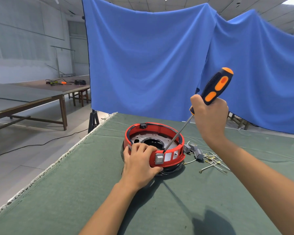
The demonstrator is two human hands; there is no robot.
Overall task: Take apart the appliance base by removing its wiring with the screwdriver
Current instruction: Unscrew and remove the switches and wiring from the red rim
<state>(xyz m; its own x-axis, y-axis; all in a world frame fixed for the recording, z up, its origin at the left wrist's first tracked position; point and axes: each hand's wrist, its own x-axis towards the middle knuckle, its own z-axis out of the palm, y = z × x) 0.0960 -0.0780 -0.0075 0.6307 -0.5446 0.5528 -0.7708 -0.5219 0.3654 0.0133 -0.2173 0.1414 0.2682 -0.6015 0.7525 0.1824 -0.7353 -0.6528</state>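
My right hand (209, 114) is wrapped tight round the screwdriver (215, 87), low on the orange and dark handle, shaft angled down into the appliance base (170, 164). The tip sits at the inner edge of the near wall, right above the grey switch (159, 158). My left hand (139, 165) clamps the red rim, fingers curled over the top, thumb underneath, holding it steady on the green table (75, 192). Just beside the base to the right lie loose white wires (210, 164) with ring terminals and small grey parts (192, 148), so I'd say much of the wiring is already out. What's left, as I judge it, is that switch, with empty window slots next to it.
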